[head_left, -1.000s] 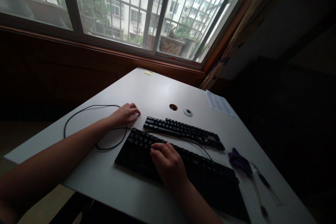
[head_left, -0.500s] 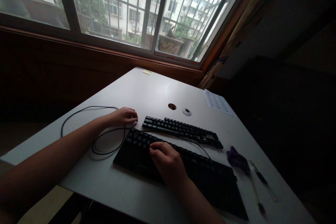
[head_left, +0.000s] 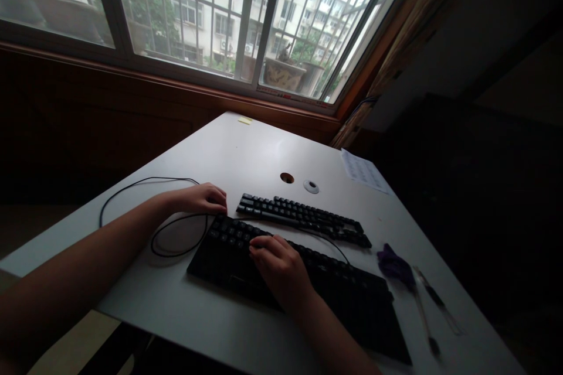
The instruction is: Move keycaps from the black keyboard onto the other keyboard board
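Lying under the right hand (head_left: 280, 266): black keyboard (head_left: 354, 304)

Left hand (head_left: 204, 198), right hand (head_left: 281, 269), left forearm (head_left: 103, 261) and right forearm (head_left: 336, 328) are bare, each forearm narrowing toward the wrist.

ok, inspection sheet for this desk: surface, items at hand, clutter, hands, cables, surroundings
Surface: white table, round hole beside a grey ring.
Items at hand: near keyboard, black; far keyboard, black, behind it.
Clutter: purple cloth, brush-like tool and thin tool at right; paper and yellow note farther back.
Hands: right hand on near keyboard, fingers curled; left hand by its far left corner, grip hidden.
Cables: black cable looped at left; another stretch between keyboards.
Surroundings: window with bars outside; dim room at right.
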A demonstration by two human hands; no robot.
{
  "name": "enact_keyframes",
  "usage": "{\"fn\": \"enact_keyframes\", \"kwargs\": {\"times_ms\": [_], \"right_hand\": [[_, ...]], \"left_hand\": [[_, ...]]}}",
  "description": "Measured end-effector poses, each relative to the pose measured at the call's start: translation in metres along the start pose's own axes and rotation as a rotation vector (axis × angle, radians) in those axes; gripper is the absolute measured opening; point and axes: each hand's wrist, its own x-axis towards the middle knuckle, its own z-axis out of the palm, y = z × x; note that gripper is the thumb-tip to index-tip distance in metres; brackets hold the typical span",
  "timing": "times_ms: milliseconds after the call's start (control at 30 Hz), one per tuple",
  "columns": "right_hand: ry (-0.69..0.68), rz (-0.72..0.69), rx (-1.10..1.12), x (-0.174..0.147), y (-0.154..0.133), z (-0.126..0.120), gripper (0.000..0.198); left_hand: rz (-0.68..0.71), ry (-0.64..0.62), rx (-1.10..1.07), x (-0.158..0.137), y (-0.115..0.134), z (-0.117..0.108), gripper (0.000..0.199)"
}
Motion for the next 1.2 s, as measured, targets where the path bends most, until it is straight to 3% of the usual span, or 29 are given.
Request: {"fn": "enact_keyframes", "kwargs": {"times_ms": [367, 733, 1200], "right_hand": [[0.033, 0.119, 0.127, -0.0028, 0.0008, 0.0011, 0.014], [-0.040, 0.026, -0.009, 0.0027, -0.0059, 0.0001, 0.016], [0.003, 0.252, 0.261, 0.0038, -0.0038, 0.0036, 0.015]], "left_hand": [[0.027, -0.045, -0.056, -0.0029, -0.0005, -0.0052, 0.032], [0.045, -0.058, -0.030, -0.0022, -0.0015, -0.0052, 0.036], [0.044, -0.042, -0.055, -0.0021, 0.0017, -0.0050, 0.036]]}}
